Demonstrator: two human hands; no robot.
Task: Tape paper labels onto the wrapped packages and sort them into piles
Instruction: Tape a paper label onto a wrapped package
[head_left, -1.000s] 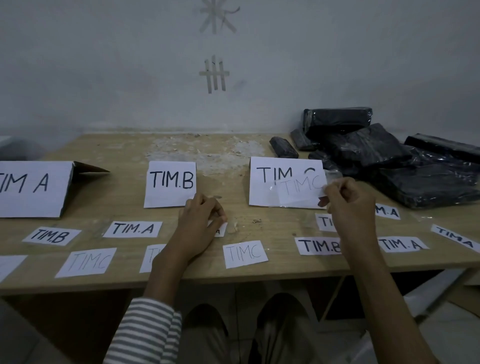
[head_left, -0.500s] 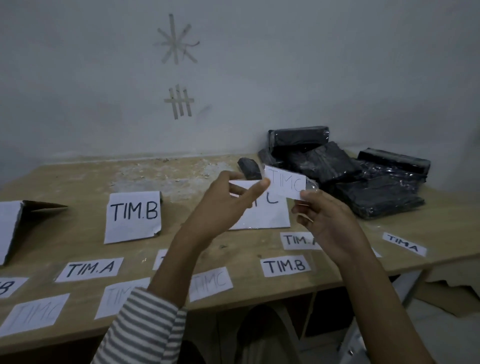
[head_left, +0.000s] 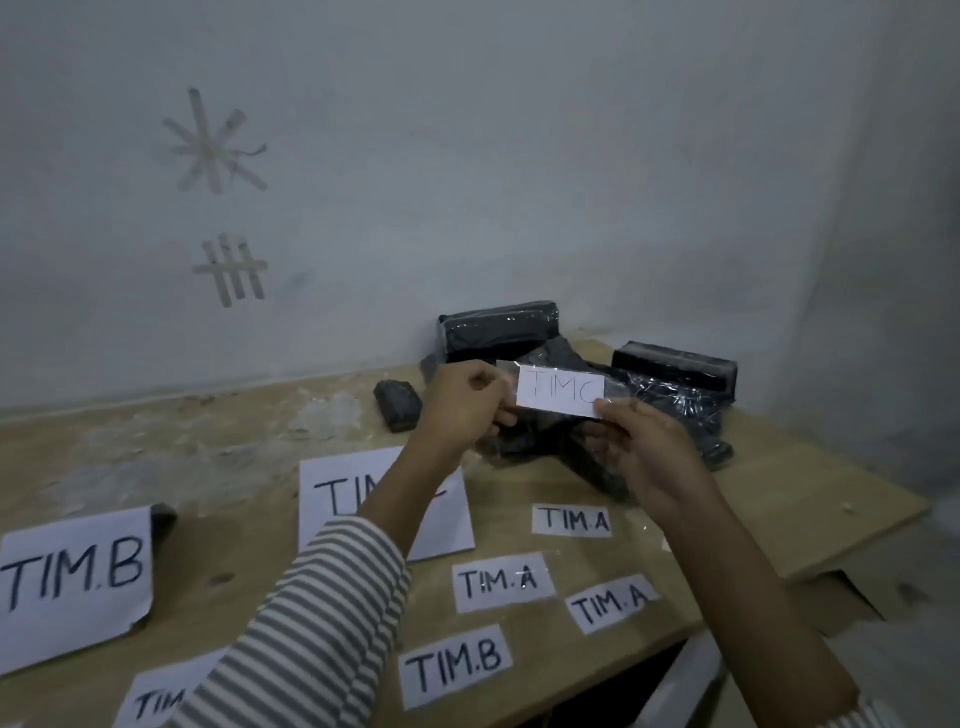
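Both hands hold a small paper label (head_left: 561, 397) with "TIMC" faintly written on it, raised in front of the pile of black wrapped packages (head_left: 670, 379). The left hand (head_left: 465, 408) pinches its left end and the right hand (head_left: 652, 457) pinches its lower right corner; clear tape edges the label. On the wooden table (head_left: 810, 499), nearer than the pile, lie three "TIM.A" slips (head_left: 571, 519) and a "TIM.B" slip (head_left: 454, 665). Left of the pile, the left arm partly covers a large "TIM" sheet (head_left: 363, 499). Farther left lies a large "TIM.B" sheet (head_left: 72, 577).

bare tabletop (head_left: 171, 462) at left; black packages (head_left: 670, 395) crowding right rear corner
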